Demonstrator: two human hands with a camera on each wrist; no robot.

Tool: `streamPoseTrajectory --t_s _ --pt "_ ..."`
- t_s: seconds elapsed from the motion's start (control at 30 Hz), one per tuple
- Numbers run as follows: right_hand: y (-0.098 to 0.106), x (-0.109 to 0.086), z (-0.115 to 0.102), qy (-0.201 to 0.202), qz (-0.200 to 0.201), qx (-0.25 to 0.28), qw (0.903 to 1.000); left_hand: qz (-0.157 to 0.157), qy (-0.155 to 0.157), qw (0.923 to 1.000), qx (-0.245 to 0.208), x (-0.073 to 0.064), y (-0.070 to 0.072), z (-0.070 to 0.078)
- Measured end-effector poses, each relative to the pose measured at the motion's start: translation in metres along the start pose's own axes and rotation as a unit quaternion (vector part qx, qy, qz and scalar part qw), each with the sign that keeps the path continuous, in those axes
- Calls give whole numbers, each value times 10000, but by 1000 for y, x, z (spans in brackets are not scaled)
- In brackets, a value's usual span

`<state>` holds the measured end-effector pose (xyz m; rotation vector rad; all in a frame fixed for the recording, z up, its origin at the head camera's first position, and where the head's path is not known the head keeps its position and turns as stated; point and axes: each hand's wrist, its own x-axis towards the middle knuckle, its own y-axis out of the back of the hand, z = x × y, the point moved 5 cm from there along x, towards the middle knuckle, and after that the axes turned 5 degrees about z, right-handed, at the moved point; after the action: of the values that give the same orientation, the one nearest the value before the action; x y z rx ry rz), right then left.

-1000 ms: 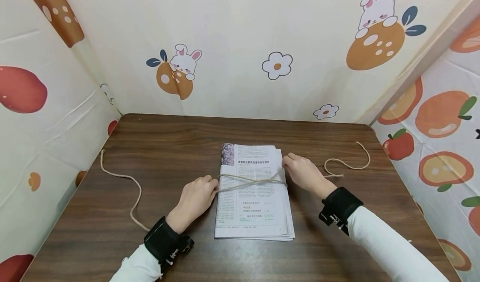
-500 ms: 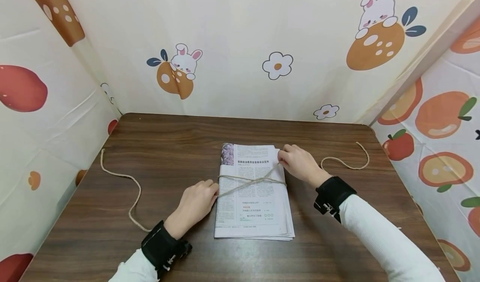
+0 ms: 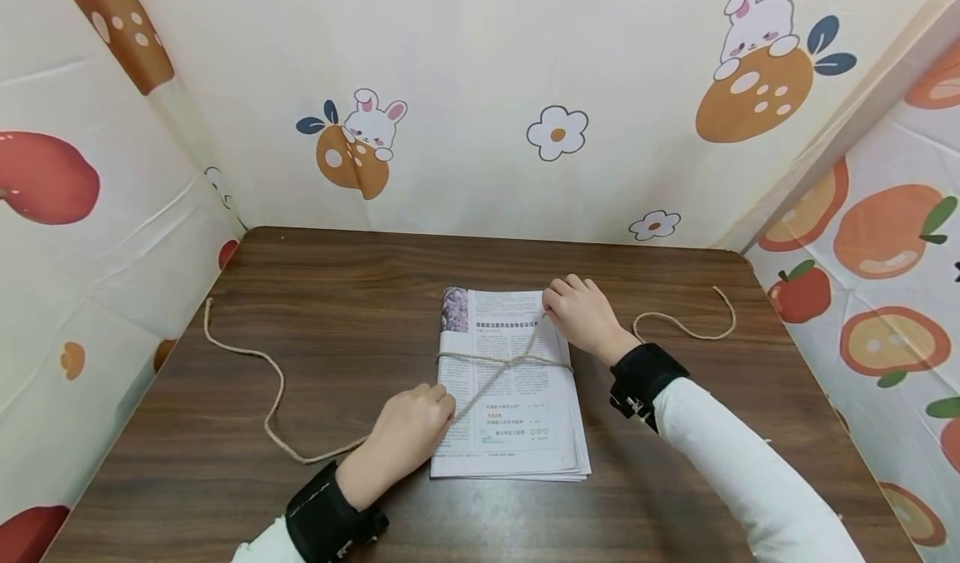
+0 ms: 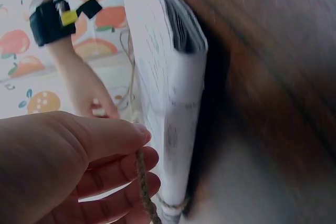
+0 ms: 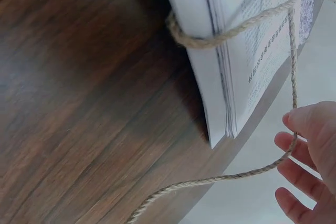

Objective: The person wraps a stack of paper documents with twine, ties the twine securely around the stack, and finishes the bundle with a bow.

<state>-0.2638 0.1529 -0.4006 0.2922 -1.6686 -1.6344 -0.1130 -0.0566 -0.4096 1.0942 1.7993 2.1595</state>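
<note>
On brown table [image 3: 337, 296] across the lower frame, before cartoon-printed backdrop [image 3: 465, 55] up top: pinching rope [image 3: 507, 363] with left hand [image 3: 415, 424] at lower centre and right hand [image 3: 583, 313] right of centre, between thumb and finger, bending other fingers loosely, holding it crossed over folded newspapers [image 3: 528, 401] mid-frame.

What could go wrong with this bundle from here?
The rope might slacken at its crossing if the left grip or right grip lets go. It wraps the newspapers only crosswise, so they could slip out lengthwise. Pulling hard might crease them where it bends around the sides.
</note>
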Motion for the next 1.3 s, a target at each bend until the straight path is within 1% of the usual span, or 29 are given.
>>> streamPoseTrajectory --t_s 0.23,0.33,0.5,0.57,0.6,0.73,0.8,0.83,0.97,1.2,1.3 --pt "-7 7 -7 29 -132 24 9999 -180 -370 9991 64 1 -6 20" --pt "-11 9 -10 35 -229 162 9996 -239 -565 9981 61 2 -9 30" --pt "-19 8 -14 25 -522 470 9975 -122 -853 9963 -9 1 -12 44" --pt "-22 7 -14 -19 -687 553 9961 -91 -874 9961 -69 0 -13 46" --pt "-24 6 -14 -61 -788 585 9952 -125 -860 9961 -126 -1 -13 46" --pt "-30 1 -11 -235 -1101 617 9917 -495 -624 9960 -413 -2 -15 42" --pt "-32 -1 -9 -275 -1147 582 9913 -672 -482 9952 -515 -3 -15 37" --pt "-32 -2 -8 -280 -1128 573 9916 -707 -417 9952 -528 -3 -15 35" --pt "-31 -6 -2 -326 -1013 642 9923 -615 -222 9964 -533 -4 -14 23" --pt "-28 -21 9 -313 -551 1006 9929 -437 114 9973 -587 -4 -16 1" --pt "-26 -28 13 -308 -451 1150 9919 -393 201 9972 -601 -2 -17 -8"
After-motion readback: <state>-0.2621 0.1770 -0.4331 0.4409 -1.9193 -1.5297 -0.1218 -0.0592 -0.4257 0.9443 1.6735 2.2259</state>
